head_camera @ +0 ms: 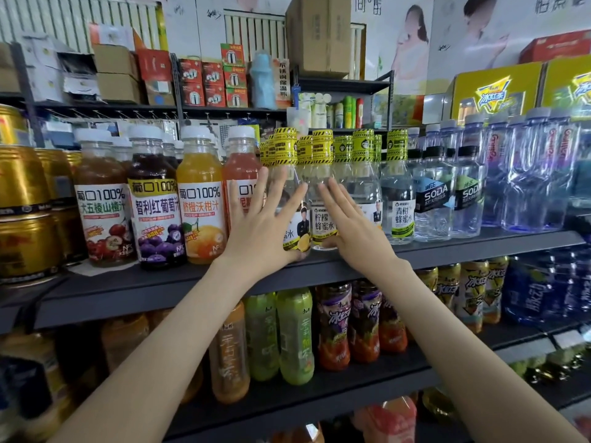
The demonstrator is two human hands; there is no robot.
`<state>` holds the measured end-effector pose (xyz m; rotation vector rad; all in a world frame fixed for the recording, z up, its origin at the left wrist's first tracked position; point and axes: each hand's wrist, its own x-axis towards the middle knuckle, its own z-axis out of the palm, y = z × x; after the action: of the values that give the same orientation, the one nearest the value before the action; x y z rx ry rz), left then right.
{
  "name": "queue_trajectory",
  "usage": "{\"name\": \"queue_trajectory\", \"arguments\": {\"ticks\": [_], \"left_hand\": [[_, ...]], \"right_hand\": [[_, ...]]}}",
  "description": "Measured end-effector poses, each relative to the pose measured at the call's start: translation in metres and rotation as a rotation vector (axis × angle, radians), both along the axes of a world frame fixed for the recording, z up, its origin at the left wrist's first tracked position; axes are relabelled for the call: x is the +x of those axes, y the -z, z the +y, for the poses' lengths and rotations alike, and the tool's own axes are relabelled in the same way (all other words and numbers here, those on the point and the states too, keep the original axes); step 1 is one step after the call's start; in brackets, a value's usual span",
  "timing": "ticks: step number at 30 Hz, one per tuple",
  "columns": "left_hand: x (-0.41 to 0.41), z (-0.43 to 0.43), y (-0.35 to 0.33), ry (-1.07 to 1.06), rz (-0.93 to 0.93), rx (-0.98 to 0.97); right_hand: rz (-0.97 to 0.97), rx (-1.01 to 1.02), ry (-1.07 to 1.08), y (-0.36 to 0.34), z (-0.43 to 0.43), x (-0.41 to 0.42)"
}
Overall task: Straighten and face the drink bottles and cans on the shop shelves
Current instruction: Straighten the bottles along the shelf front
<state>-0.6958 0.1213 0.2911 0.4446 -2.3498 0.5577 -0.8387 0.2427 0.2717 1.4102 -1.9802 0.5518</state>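
Shop shelf (447, 251): left hand (259, 225) and right hand (351, 228) pressed flat on 2 clear bottles (323, 223), fingers (277, 187) straight, slightly spread; juice bottles (201, 212) stood alongside.

Small shop, dark metal shelves (319, 270) packed with drink bottles (201, 199), stacked cartons (318, 33) above

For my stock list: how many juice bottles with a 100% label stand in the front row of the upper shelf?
4, side by side: brown bottle, purple bottle, orange bottle, and red bottle, partly behind the left hand. White caps behind them suggest more hidden.
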Motion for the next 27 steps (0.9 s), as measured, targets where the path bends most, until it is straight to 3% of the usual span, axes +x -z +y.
{"name": "queue_trajectory", "arguments": {"ticks": [5,10,17,27], "left_hand": [[-0.006,0.002,0.004,0.028,0.03,0.013],[-0.021,0.003,0.009,0.064,0.067,-0.015],[-0.037,0.008,0.014,0.083,0.114,-0.176],[-0.048,0.025,0.012,0.04,0.123,-0.168]], "right_hand": [[0.128,0.003,0.072,-0.003,0.011,-0.006],[0.034,-0.024,0.144,0.002,0.025,-0.025],[-0.105,0.005,-0.039,-0.003,0.03,-0.041],[-0.216,-0.007,-0.209,-0.005,0.046,-0.051]]}}
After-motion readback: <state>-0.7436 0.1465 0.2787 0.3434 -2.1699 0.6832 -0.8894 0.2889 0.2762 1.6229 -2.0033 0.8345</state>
